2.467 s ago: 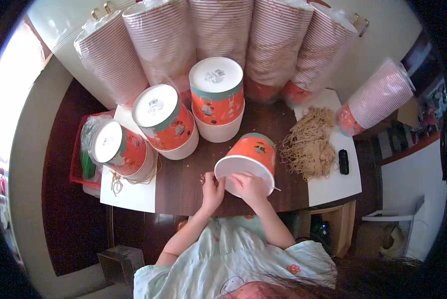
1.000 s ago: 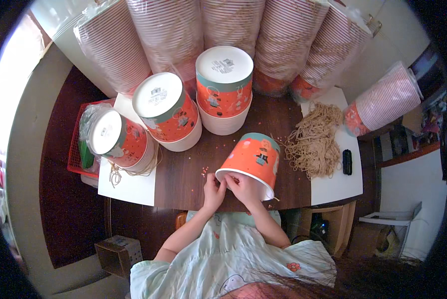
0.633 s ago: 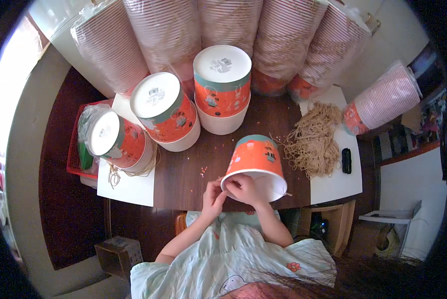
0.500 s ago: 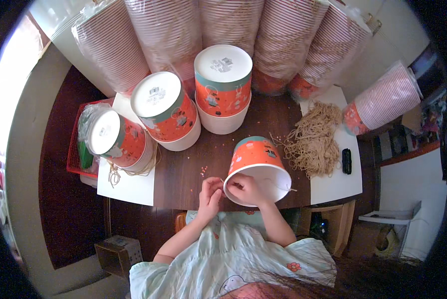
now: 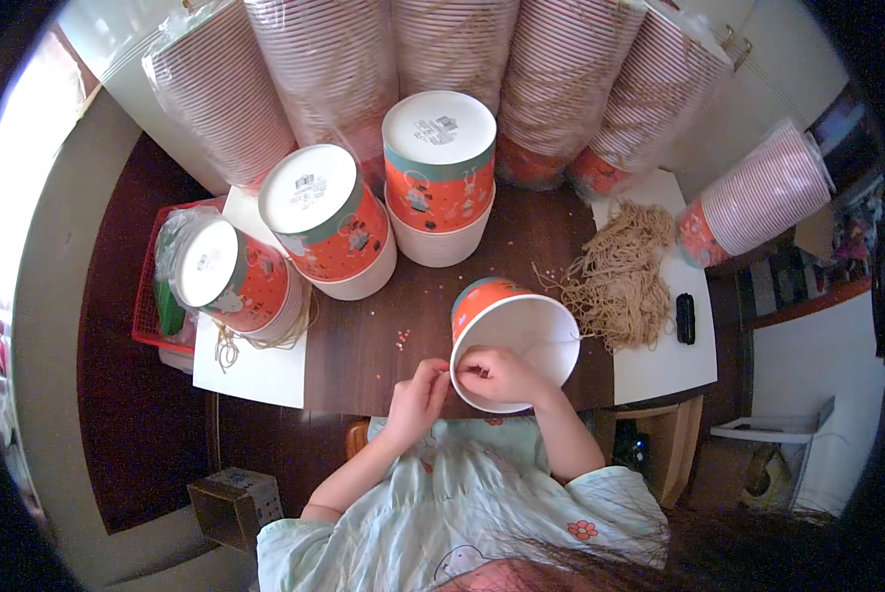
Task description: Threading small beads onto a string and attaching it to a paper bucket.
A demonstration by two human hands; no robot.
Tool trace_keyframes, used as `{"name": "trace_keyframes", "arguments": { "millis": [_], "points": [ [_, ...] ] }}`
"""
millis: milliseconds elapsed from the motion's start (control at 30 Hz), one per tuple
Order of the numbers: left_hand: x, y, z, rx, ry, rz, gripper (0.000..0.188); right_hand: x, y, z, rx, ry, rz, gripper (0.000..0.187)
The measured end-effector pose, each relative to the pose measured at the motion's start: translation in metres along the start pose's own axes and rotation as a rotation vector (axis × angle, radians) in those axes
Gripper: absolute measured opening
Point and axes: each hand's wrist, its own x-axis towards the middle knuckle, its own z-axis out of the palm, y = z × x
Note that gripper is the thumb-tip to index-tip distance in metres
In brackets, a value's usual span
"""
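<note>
An orange paper bucket (image 5: 546,331) with a white inside lies tipped at the table's front edge, its mouth turned toward me. My right hand (image 5: 502,377) reaches into the mouth, fingers pinched together against the inner wall near the left rim. Just outside that rim, my left hand (image 5: 418,400) has its thumb and fingertips closed, meeting the wall opposite the right fingers. Whatever is between the fingertips is too small to make out. To the right of the bucket is a loose heap of beige cords (image 5: 625,281).
Upside-down stacks of orange buckets stand left: one far (image 5: 441,187), one middle (image 5: 329,222), one near (image 5: 240,276). Several plastic-wrapped stacks (image 5: 324,79) line the back; another wrapped stack (image 5: 758,197) leans right. A black object (image 5: 685,319) lies beside the cords. A red basket (image 5: 148,296) sits left.
The bucket has turned so its mouth faces me more and less of its orange side shows. The cord end that stuck out at its right rim is out of sight. Both hands stay at the left rim.
</note>
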Motion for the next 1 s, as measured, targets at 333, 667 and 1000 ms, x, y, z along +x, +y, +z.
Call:
{"name": "trace_keyframes", "arguments": {
  "millis": [333,667,1000],
  "points": [
    [0.009,0.001,-0.003,-0.014,0.026,0.046,0.013,0.012,-0.003,-0.014,-0.118,-0.015,-0.054,0.017],
    [0.026,-0.009,-0.029,-0.414,-0.029,0.07,0.005,0.021,-0.011,-0.041,-0.265,-0.108,-0.006,0.017],
    [0.03,0.006,-0.042,-1.044,-0.19,-0.187,0.006,0.02,-0.038,-0.052,-0.116,-0.041,-0.103,0.016]
  ]
}}
